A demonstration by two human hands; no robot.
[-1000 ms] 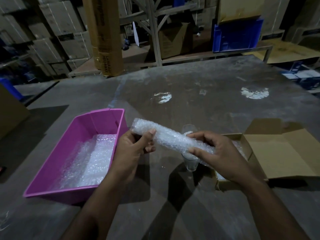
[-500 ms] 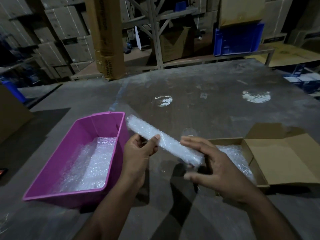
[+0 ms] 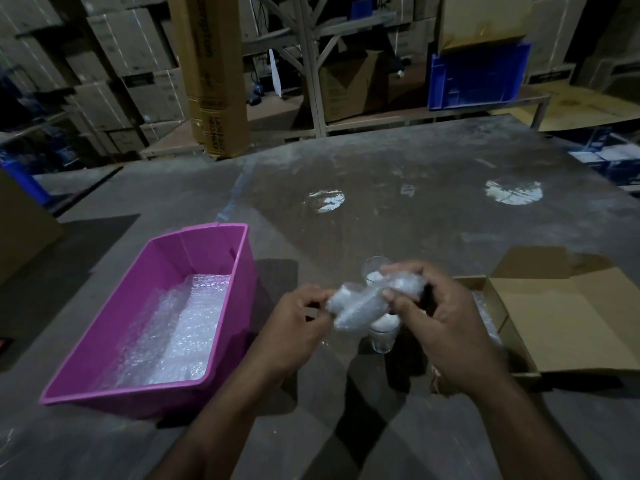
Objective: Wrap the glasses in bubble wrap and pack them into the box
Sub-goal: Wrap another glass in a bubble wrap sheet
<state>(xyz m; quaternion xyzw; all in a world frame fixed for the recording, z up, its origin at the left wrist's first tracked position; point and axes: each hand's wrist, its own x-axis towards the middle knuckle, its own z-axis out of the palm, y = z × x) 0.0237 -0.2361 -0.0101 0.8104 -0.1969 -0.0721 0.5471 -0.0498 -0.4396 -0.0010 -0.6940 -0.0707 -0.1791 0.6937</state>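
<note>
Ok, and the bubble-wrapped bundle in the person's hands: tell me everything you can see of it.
The bundle is a longish roll of clear, whitish bubble wrap, blurred here. It is held in the air over the table, tilted, its lower end toward the left hand and its upper end in the right hand. Both hands pinch it at the ends. What is inside cannot be seen. Behind it stand bare glasses, with the open cardboard box to the right.

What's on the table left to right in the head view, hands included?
Pink tub → left hand → bubble-wrapped bundle → right hand → open cardboard box.
</note>
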